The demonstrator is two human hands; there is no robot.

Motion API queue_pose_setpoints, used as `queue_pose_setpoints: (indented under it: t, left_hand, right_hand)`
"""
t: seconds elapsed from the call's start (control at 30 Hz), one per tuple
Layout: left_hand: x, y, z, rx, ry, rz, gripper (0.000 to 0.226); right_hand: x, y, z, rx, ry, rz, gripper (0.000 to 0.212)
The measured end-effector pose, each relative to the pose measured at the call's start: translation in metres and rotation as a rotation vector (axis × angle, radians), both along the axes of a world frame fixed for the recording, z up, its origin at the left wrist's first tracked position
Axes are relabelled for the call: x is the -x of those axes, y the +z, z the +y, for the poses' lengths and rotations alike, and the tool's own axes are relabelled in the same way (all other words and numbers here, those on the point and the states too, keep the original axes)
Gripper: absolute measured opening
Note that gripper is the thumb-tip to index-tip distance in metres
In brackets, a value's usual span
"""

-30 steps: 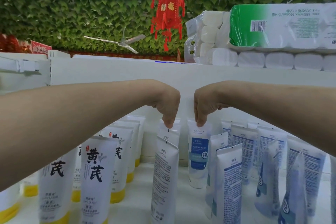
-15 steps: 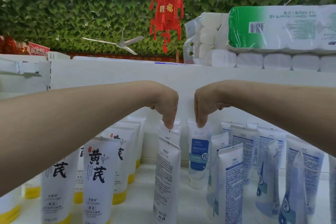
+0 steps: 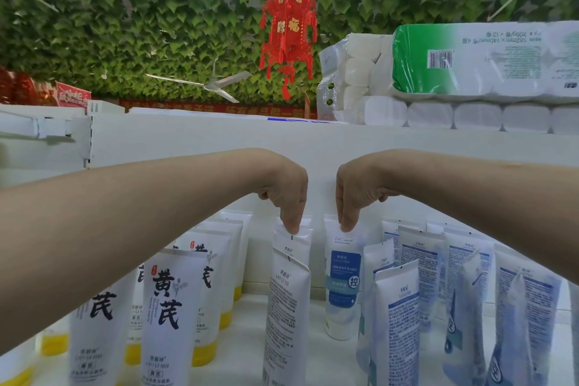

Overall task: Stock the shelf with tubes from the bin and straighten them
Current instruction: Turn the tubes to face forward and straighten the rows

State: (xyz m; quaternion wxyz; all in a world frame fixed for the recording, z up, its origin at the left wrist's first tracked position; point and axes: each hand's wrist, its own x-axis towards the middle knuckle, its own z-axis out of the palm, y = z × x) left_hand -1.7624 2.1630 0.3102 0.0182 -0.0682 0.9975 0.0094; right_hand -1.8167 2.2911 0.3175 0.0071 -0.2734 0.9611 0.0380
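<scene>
Rows of upright tubes stand on the white shelf (image 3: 244, 363). My left hand (image 3: 289, 197) reaches down from above and pinches the top crimp of a white tube (image 3: 294, 244), second in the middle row, behind a white tube with small print (image 3: 286, 316). My right hand (image 3: 352, 194) pinches the top crimp of a white tube with a blue label (image 3: 343, 276) just to the right. Both tubes stand upright on the shelf. The bin is out of view.
Yellow-capped tubes with large black characters (image 3: 170, 316) fill the left rows. Blue-printed tubes (image 3: 398, 323) crowd the right, some leaning. The shelf's white back panel (image 3: 194, 141) rises behind. Packs of toilet rolls (image 3: 470, 72) lie on top at the right.
</scene>
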Motion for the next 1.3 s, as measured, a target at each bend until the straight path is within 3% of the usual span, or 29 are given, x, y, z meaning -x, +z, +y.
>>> queue_pose_setpoints:
  t: [0.9, 1.07, 1.2, 1.3]
  left_hand:
    - [0.001, 0.001, -0.001, 0.023, 0.029, -0.017, 0.024]
    - [-0.006, 0.006, 0.004, 0.016, 0.057, -0.006, 0.037]
    - [-0.018, 0.015, 0.008, 0.039, 0.080, 0.034, 0.032]
    - [-0.025, 0.019, 0.010, 0.065, 0.101, 0.038, 0.032]
  right_hand:
    - [0.002, -0.003, 0.007, -0.004, 0.018, 0.005, 0.045]
    - [-0.007, 0.003, 0.010, 0.032, 0.019, 0.001, 0.045]
    - [-0.021, 0.018, 0.020, 0.082, 0.046, 0.022, 0.024]
    - [-0.032, 0.025, 0.029, 0.102, 0.063, 0.026, 0.022]
